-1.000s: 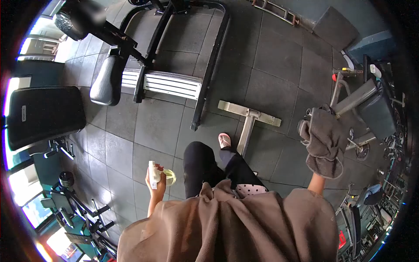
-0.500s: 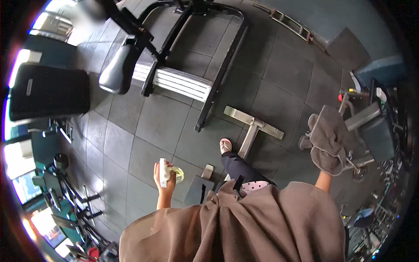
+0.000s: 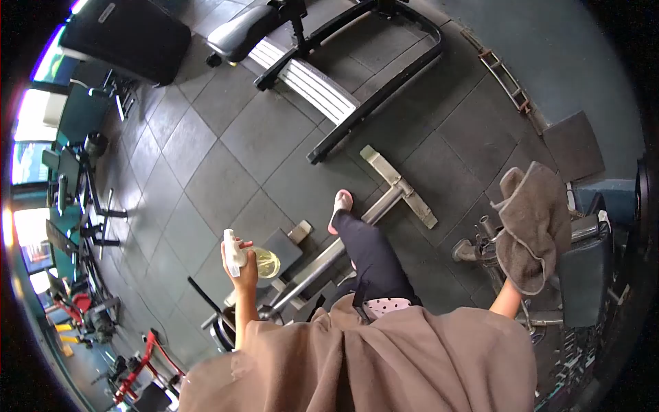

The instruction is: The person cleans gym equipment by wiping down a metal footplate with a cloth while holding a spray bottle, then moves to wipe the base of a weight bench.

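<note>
My left hand (image 3: 241, 269) is wrapped round a spray bottle (image 3: 266, 263) with a white trigger head and yellowish liquid, held out over the floor tiles. A brown towel (image 3: 534, 223) hangs over my right hand and hides its fingers; only the wrist and forearm show below the cloth. The towel is beside a machine's metal frame and dark green pad (image 3: 583, 278). Between my arms, a metal bench frame (image 3: 384, 204) runs beneath my leg.
A black machine with a silver ribbed footplate (image 3: 312, 89) stands ahead. A large black box-shaped object (image 3: 127, 38) is at the upper left. More gym machines (image 3: 86, 199) line the left side. A metal rack (image 3: 504, 79) lies by the right wall.
The view has turned, and the floor and machines have shifted and rotated in it. My foot has moved, and more of the bench frame shows. Bottle and towel stay with my hands.
</note>
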`<action>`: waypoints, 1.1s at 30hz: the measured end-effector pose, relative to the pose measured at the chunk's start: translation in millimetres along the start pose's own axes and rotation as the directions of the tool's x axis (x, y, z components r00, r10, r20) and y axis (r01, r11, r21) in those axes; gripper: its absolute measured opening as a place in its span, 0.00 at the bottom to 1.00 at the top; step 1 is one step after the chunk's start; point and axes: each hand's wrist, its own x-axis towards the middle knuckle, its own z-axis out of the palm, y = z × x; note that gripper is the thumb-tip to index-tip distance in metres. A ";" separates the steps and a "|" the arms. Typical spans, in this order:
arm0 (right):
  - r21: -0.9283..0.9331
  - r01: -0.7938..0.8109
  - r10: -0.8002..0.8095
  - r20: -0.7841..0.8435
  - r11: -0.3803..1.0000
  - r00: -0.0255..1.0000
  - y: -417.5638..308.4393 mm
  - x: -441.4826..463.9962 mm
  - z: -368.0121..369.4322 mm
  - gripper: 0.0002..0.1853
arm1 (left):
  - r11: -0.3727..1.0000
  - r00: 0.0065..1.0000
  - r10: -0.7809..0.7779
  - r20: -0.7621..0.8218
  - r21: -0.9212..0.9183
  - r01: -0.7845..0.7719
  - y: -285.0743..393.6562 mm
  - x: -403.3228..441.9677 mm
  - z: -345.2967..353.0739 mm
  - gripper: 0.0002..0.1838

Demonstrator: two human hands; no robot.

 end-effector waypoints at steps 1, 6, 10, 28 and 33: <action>-0.006 0.003 -0.003 0.015 1.000 1.000 -3.9 3.7 -6.9 0.38 | 1.000 1.000 -0.014 -0.013 -0.017 0.014 -12.5 -18.5 -4.7 0.25; -0.032 -0.004 0.007 0.072 0.999 0.997 -22.9 19.7 -23.5 0.38 | 0.997 0.997 -0.063 -0.052 0.040 0.065 -37.9 -76.3 5.6 0.24; -0.044 -0.012 0.016 0.098 0.999 0.995 -28.8 30.8 -29.3 0.39 | 0.992 0.992 -0.114 -0.052 -0.052 0.111 -37.5 -98.0 34.0 0.23; -0.030 -0.146 0.149 0.191 0.989 0.970 44.0 112.6 -92.0 0.40 | 0.953 0.856 0.067 0.512 0.222 -0.207 -77.7 -216.3 247.4 0.25; -0.031 -0.170 0.172 0.250 0.985 0.953 63.9 164.9 -133.6 0.40 | 0.978 0.864 0.116 0.490 0.096 -0.185 -104.6 -269.4 324.1 0.22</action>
